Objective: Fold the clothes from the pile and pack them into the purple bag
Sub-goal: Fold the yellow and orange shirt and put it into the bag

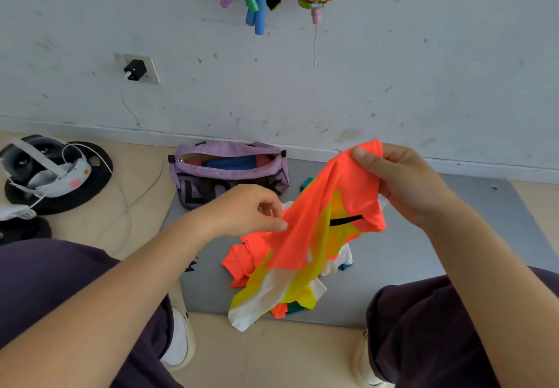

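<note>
- Right hand [405, 181] raised above the grey mat [453, 236], fingers [361, 153] curled round the top edge of an orange garment [317, 221], gripping it.
- Left hand [245, 209] lower, at the garment's left edge, thumb and forefinger pinching the cloth.
- Garment hanging between both hands, orange with yellow and white panels, lower end trailing onto the pile of clothes [272, 294] on the mat.
- Purple bag [227, 172] unzipped on the mat's far left corner, near the wall, with folded blue and red clothes inside.
- Headset [45, 166] on the floor at far left.
</note>
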`<state>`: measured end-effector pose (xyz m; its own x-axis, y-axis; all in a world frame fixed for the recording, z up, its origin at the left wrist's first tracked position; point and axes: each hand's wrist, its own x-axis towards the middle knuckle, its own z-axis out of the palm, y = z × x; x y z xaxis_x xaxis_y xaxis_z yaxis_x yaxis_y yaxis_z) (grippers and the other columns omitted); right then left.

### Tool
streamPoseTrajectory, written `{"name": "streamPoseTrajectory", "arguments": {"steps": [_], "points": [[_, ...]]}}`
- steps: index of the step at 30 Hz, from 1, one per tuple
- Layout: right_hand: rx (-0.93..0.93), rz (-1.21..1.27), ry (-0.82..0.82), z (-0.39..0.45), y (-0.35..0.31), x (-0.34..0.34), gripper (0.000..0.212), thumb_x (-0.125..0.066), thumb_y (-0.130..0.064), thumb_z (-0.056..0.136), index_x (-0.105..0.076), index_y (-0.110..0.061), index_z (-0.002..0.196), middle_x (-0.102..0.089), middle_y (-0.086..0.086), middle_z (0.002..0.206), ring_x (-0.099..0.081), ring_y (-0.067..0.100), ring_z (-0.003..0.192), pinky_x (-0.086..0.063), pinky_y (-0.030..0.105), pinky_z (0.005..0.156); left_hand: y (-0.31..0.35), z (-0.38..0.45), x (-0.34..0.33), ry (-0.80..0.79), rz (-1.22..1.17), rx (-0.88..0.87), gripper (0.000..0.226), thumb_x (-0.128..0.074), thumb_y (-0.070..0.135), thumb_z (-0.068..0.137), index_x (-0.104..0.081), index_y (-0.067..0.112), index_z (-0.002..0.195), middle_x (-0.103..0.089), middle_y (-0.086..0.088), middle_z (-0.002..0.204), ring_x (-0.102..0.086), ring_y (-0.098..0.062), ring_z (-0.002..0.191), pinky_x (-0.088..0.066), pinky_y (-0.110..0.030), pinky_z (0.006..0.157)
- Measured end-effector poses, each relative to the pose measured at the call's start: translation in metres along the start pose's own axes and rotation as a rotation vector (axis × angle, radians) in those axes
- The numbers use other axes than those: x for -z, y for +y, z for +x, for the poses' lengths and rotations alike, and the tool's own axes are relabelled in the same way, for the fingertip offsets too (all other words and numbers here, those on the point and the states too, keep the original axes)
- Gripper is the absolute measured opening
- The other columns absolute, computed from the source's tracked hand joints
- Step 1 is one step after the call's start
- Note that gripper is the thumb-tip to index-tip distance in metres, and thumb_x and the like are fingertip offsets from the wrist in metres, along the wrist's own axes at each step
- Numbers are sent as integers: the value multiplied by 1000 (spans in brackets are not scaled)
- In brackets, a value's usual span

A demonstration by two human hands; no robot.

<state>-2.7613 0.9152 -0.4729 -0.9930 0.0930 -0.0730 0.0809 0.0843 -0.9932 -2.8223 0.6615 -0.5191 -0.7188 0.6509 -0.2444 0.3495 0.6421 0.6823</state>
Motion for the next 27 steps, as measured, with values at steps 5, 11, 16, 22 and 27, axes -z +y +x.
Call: {"name": "streamPoseTrajectory", "arguments": {"steps": [5,11,16,22,27], "points": [[34,-124,-49,-3,-2,-5,33,-69,-42,76,-76,-14,93,-75,12,94,-70,23,88,-54,43,85,18,0,-11,307,-261,-134,14,-78,34,82,-67,32,90,-70,11,91,-65,-6,83,-49,-18,73],[66,-177,-141,-5,-2,-11,11,-69,-24,87,-77,-21,93,-76,3,92,-72,17,87,-55,23,72,31,0,-23,452,-344,-254,10,-77,29,83,-71,27,91,-71,11,88,-66,-5,82,-43,-10,69],[42,-190,-115,-5,-1,-11,12,-68,-22,89,-76,-18,96,-76,3,93,-72,18,89,-56,27,76,29,1,-20,522,-365,-205,6,-73,24,87,-73,30,85,-71,14,80,-64,-2,73,-49,-18,68],[18,-206,-47,-4,1,-16,14,-68,-22,89,-76,-15,98,-76,3,93,-72,23,92,-56,36,83,29,-4,-18,682,-97,-265,4,-75,25,85,-76,21,86,-71,8,80,-64,-9,72,-52,-33,68],[26,-181,-1,-4,0,-19,11,-68,-20,89,-75,-17,96,-77,0,90,-73,14,84,-58,23,73,23,2,-29,522,-201,-117,13,-81,29,78,-71,22,83,-69,14,75,-65,-4,72,-53,-29,72]]}}
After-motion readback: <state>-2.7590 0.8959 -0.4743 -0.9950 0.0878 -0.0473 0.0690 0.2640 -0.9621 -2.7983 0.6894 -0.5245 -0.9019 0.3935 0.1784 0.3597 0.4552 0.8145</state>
